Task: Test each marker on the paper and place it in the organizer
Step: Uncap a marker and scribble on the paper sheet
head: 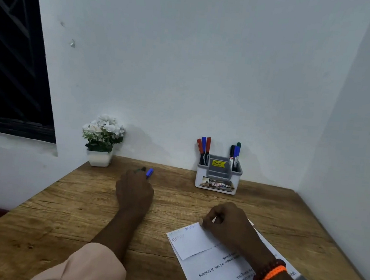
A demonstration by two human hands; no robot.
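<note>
Reaching toward the table's far left, the left hand [134,189] curls its fingers over a blue marker [149,173], light, stiff, slick, best pinched mid-barrel, while the right hand [228,220] pinches the paper [194,242] near the organizer [218,177].

Dim, soft, wide-angle edge distortion

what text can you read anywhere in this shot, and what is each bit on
"OP": on the picture label at the front of the organizer; the rest of that label is blurred.
Yellow price sticker on the organizer's grey insert: a number, too small to read.
"of foam 2) Draining", "water supply": upside-down print on the printed sheet; other lines blurred.
"Basket": bold heading at that sheet's near edge, partly cut off.
Small paper: only test scribbles, no words.
</note>
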